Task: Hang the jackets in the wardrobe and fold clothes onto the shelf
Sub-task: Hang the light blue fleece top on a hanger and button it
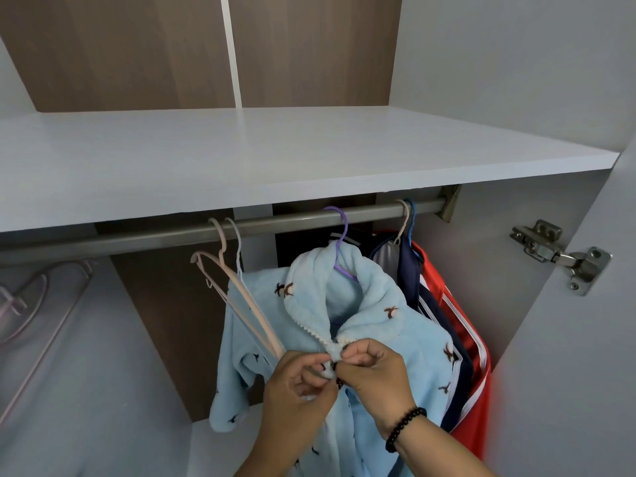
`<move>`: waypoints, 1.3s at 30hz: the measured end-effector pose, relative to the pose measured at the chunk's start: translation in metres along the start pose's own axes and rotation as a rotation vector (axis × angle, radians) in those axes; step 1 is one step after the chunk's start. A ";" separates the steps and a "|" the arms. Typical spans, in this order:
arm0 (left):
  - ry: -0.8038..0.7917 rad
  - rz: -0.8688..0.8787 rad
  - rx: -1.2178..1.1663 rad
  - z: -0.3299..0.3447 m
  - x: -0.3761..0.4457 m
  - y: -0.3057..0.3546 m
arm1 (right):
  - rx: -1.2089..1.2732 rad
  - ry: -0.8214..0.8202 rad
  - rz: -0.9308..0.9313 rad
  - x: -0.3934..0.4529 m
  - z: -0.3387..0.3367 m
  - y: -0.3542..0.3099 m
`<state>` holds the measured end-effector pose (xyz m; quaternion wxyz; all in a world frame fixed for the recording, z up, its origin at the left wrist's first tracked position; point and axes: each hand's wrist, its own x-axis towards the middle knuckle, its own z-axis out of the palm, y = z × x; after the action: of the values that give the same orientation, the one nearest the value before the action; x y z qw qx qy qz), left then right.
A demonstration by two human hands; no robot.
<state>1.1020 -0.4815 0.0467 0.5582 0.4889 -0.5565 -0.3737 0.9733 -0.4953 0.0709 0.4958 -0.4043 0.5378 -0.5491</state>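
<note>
1. At the far left, a faint hanger shape shows on the white wardrobe wall, beside the bare stretch of rail.
2. Two empty hangers, one pale pink and one white, hang from the rail just left of the garment.
3. The light blue fleece jacket hangs on a purple hanger, mid-rail under the white shelf.
4. The left hand pinches the left front edge just below the collar, fingers curled tight on the fleece.
5. The right hand, with a black bead bracelet, pinches the opposite edge; its fingers meet the left ones at what looks like the top fastening.
6. To fasten well, I would keep both edges level and pull down gently so the collar stays centred on the hanger.
7. Further right, navy and red jackets hang already, near the door hinge.
</note>
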 end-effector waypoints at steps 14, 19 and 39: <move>0.046 -0.047 0.037 -0.009 0.012 0.002 | -0.073 -0.217 -0.146 0.008 -0.009 0.001; 0.063 -0.039 0.082 -0.005 0.007 0.003 | -0.164 -0.229 -0.227 0.004 -0.012 -0.004; -0.220 -0.007 0.197 -0.007 0.014 0.022 | -0.468 0.022 -0.551 -0.026 -0.008 -0.009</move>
<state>1.1071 -0.4889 0.0726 0.4420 0.4995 -0.6463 -0.3707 0.9690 -0.4688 0.0812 0.2175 -0.6308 0.5251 -0.5282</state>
